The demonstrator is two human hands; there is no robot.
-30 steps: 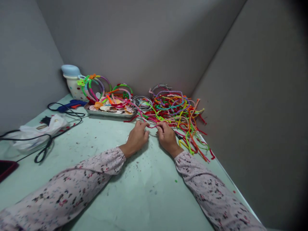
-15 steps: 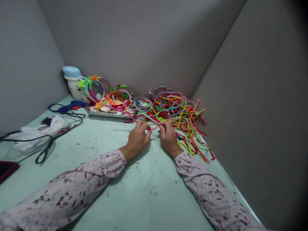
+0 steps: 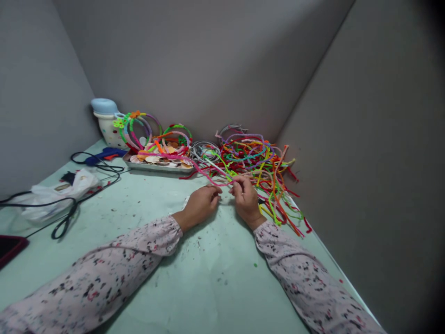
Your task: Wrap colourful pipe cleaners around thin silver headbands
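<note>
A long pink pipe cleaner (image 3: 204, 174) curves from above the shell tray to my right hand (image 3: 246, 198), whose thumb and fingers pinch its near end. A thin pale rod (image 3: 217, 168) slants down to the same fingertips; whether they grip it too is hard to see. My left hand (image 3: 202, 204) hovers just left, fingers curled together beneath the pink strand. What lies between those fingertips, if anything, is hidden. Behind and right of my right hand spreads a tangled pile of coloured pipe cleaners (image 3: 252, 155).
A metal tray (image 3: 160, 169) of shells holds several wrapped headbands (image 3: 134, 132). Coiled grey wire bands (image 3: 206, 150) lie beside it. On the left are a blue-lidded white cup (image 3: 109, 127), a blue tool (image 3: 104, 155), a black cable (image 3: 73, 204), a plastic bag (image 3: 52, 199) and a dark red-edged device (image 3: 12, 248).
My left hand has come down slightly from the pink pipe cleaner it was pinching. The strand now swings in a longer curve over the tray, while my right hand keeps its pinch.
</note>
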